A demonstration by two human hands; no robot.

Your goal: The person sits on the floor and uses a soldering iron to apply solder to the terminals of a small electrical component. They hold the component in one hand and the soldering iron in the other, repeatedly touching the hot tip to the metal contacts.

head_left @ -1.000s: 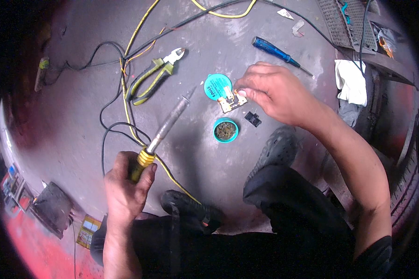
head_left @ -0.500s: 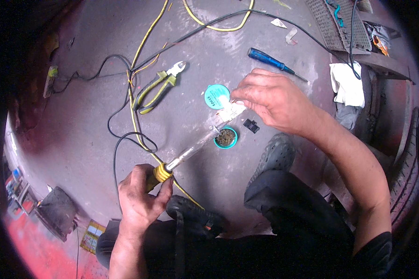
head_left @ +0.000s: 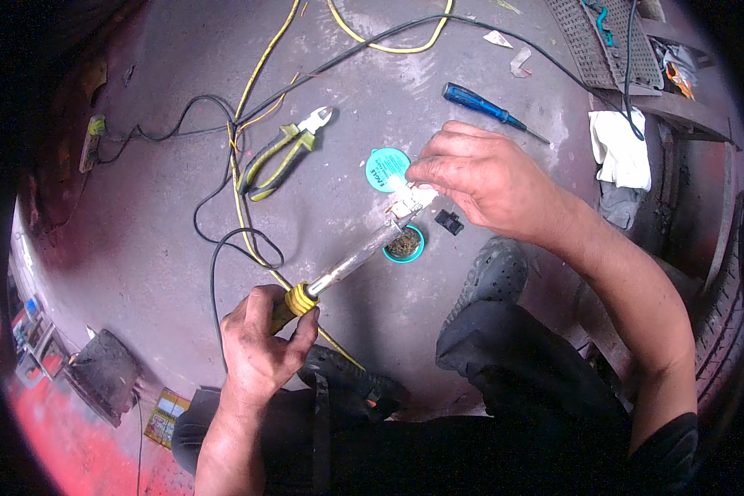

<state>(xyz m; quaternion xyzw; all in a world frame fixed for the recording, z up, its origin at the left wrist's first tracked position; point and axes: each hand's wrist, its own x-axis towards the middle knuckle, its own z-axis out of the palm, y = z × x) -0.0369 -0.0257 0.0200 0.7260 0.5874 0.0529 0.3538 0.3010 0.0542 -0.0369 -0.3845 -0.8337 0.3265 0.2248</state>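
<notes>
My left hand (head_left: 260,351) is wrapped round the yellow handle of a soldering iron (head_left: 351,263), its metal barrel slanting up and to the right. Between the pinched fingers of my right hand (head_left: 492,178) is a small whitish part (head_left: 407,203) with bits of metal on it. The iron's tip meets or nearly meets this part; contact is hard to make out. Just below the tip stands a small round teal tin (head_left: 404,261) with brownish, crumbly stuff inside. Its teal lid (head_left: 380,168) lies behind the part. A small black plastic piece (head_left: 450,222) rests right of the tin.
Yellow-green cutting pliers (head_left: 279,163) lie at left, beside a yellow cable (head_left: 238,178) and a looping black cable (head_left: 197,211). A blue screwdriver (head_left: 475,102) is far right of centre. White cloth (head_left: 618,149) and a tyre (head_left: 723,306) are at the right. My shoes flank the work.
My left hand has brought the soldering iron slightly up and to the right, its tip now closer to the whitish part. My right hand has stayed nearly still.
</notes>
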